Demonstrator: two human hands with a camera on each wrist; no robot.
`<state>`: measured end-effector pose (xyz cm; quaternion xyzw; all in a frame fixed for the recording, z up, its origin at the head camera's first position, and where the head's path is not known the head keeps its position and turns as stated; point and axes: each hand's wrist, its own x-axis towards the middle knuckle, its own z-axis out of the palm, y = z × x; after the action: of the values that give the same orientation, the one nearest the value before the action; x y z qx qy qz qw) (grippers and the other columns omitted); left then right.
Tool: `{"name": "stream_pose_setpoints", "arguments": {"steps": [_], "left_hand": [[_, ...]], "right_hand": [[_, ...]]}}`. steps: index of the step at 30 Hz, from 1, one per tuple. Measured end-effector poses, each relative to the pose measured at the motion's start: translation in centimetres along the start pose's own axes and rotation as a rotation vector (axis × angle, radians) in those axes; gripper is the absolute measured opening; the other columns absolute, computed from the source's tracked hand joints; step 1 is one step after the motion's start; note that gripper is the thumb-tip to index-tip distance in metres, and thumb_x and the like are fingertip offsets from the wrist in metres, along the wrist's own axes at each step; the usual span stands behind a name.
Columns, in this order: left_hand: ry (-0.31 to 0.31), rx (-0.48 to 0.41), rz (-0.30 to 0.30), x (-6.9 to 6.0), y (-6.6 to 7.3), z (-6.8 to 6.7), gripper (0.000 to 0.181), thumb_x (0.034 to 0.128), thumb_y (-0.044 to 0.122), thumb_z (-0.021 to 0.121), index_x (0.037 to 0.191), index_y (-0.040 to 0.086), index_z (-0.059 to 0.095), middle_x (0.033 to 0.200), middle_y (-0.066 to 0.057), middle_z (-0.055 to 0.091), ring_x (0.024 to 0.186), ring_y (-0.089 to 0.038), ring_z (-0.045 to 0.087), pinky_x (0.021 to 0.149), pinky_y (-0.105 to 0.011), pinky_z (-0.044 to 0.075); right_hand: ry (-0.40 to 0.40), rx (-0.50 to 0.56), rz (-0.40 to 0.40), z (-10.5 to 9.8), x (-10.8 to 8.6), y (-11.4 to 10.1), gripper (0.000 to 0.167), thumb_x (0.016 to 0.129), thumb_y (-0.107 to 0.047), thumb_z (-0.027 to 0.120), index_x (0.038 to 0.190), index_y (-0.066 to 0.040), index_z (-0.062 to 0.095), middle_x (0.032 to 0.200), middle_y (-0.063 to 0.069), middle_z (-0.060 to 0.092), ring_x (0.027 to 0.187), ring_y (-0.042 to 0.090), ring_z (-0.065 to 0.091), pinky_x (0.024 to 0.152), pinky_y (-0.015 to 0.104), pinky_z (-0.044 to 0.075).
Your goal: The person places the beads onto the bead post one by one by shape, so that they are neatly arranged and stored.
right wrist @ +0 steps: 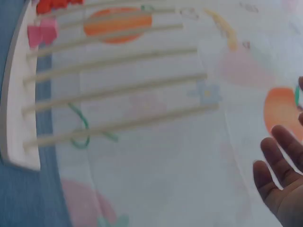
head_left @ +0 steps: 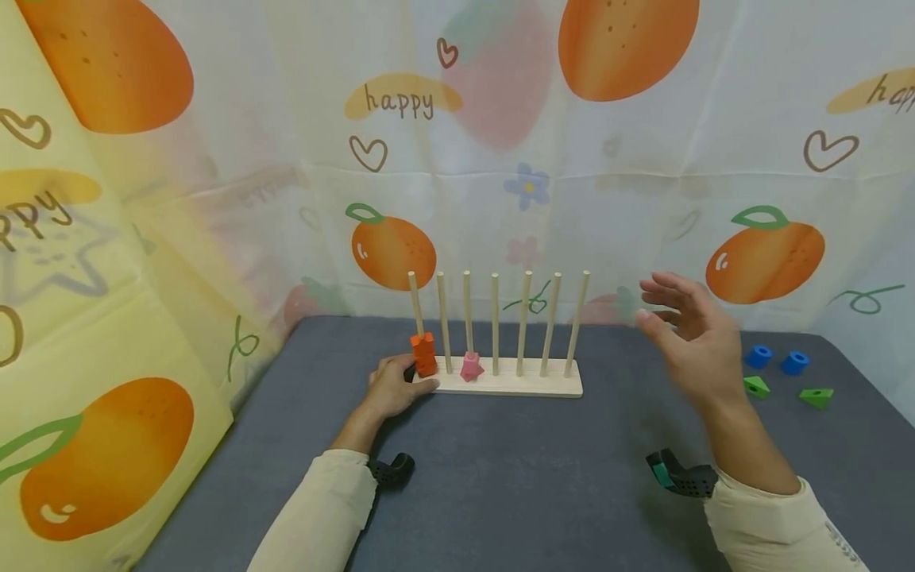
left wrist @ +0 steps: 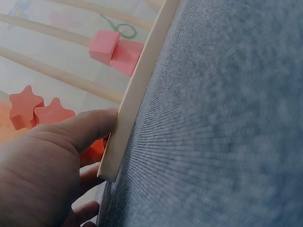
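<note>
A pale wooden peg board (head_left: pixel 529 388) with a row of upright pegs stands on the table. My left hand (head_left: pixel 391 388) grips its left end; in the left wrist view the thumb (left wrist: pixel 92 125) lies on the base's edge and the other fingers are partly hidden behind it. Orange-red star blocks (head_left: pixel 423 355) are stacked on the leftmost peg, beside that hand. Pink blocks (head_left: pixel 471 366) sit low on the third peg from the left. My right hand (head_left: pixel 693 338) is raised to the right of the board, fingers loosely bent, holding nothing and touching nothing.
Two blue ring-like blocks (head_left: pixel 795 363) and two green triangular blocks (head_left: pixel 816 397) lie on the right side of the dark grey table (head_left: pixel 529 485). Behind the table hangs a fruit-printed cloth (head_left: pixel 286 103), which also covers the left side.
</note>
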<state>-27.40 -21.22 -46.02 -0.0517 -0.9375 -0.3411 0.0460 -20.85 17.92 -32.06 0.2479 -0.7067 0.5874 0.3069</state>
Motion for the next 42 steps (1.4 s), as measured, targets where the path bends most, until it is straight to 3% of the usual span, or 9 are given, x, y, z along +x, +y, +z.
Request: {"name": "stream_pose_setpoints", "arguments": {"steps": [5,9,15,18,24,29,33,38,42], "left_hand": [[0.001,-0.004,-0.006,0.0,-0.1,0.1,0.056,0.0824,0.034,0.077,0.13,0.009,0.062,0.13,-0.015,0.057,0.126,-0.036,0.036,0.101,-0.055,0.019],[0.007,-0.005,0.0,0.0,-0.1,0.1,0.056,0.0826,0.034,0.077,0.131,0.01,0.061,0.129,-0.015,0.057,0.126,-0.035,0.036,0.1,-0.055,0.019],[0.007,-0.002,0.019,0.0,-0.1,0.0,0.052,0.0829,0.033,0.077,0.128,0.01,0.063,0.129,-0.014,0.058,0.126,-0.037,0.036,0.1,-0.056,0.02],[0.008,-0.003,0.022,0.0,-0.1,0.1,0.05,0.0829,0.032,0.077,0.125,0.009,0.064,0.129,-0.013,0.058,0.126,-0.037,0.036,0.099,-0.056,0.02],[0.002,-0.002,0.024,0.0,-0.2,0.2,0.048,0.0834,0.034,0.077,0.125,0.011,0.065,0.13,-0.012,0.057,0.127,-0.036,0.036,0.099,-0.055,0.02],[0.0,-0.011,0.011,0.0,0.0,0.3,0.048,0.0836,0.033,0.077,0.125,0.012,0.065,0.13,-0.012,0.057,0.127,-0.036,0.035,0.101,-0.055,0.019],[-0.002,-0.014,0.008,0.0,0.2,0.3,0.049,0.0834,0.032,0.077,0.125,0.011,0.065,0.131,-0.013,0.056,0.127,-0.036,0.035,0.101,-0.055,0.018],[-0.001,-0.014,-0.002,0.0,0.1,0.3,0.049,0.0831,0.033,0.077,0.125,0.011,0.065,0.131,-0.013,0.056,0.127,-0.035,0.035,0.101,-0.054,0.019],[0.007,-0.006,0.0,0.0,-0.2,0.1,0.05,0.0831,0.033,0.077,0.126,0.011,0.064,0.13,-0.013,0.057,0.126,-0.035,0.036,0.101,-0.054,0.019]], "right_hand": [[0.075,0.114,-0.063,-2.1,-0.6,1.5,0.045,0.083,0.017,0.06,0.127,0.011,0.055,0.117,0.018,0.062,0.107,0.024,0.056,0.084,0.022,0.044],[0.13,0.098,-0.058,-3.6,-1.2,3.1,0.045,0.081,0.019,0.059,0.126,0.013,0.054,0.117,0.017,0.062,0.107,0.023,0.056,0.084,0.021,0.043],[0.232,-0.081,0.074,-6.0,-2.4,5.3,0.044,0.085,0.012,0.061,0.129,0.005,0.057,0.117,0.007,0.064,0.107,0.016,0.056,0.083,0.016,0.043],[0.255,-0.208,0.155,-6.9,-2.9,6.5,0.043,0.088,0.007,0.062,0.13,-0.001,0.058,0.116,0.001,0.063,0.105,0.011,0.056,0.082,0.014,0.043],[0.28,-0.334,0.336,-8.5,-4.2,8.9,0.042,0.092,-0.001,0.061,0.133,-0.009,0.057,0.116,-0.006,0.061,0.107,0.007,0.051,0.083,0.012,0.039],[0.216,-0.408,0.462,-9.5,-5.5,10.2,0.043,0.096,-0.013,0.06,0.138,-0.015,0.053,0.117,-0.011,0.058,0.109,0.003,0.049,0.08,0.009,0.037],[0.149,-0.45,0.529,-10.3,-6.5,11.2,0.047,0.097,-0.02,0.059,0.142,-0.014,0.048,0.118,-0.013,0.055,0.116,0.009,0.047,0.077,0.009,0.036],[0.087,-0.484,0.615,-10.5,-7.0,12.3,0.053,0.099,-0.028,0.055,0.146,-0.009,0.041,0.135,0.008,0.051,0.124,0.027,0.043,0.076,0.014,0.037],[0.024,-0.496,0.664,-10.2,-7.2,13.1,0.058,0.099,-0.029,0.054,0.148,-0.004,0.035,0.143,0.024,0.041,0.129,0.04,0.037,0.089,0.035,0.042]]}}
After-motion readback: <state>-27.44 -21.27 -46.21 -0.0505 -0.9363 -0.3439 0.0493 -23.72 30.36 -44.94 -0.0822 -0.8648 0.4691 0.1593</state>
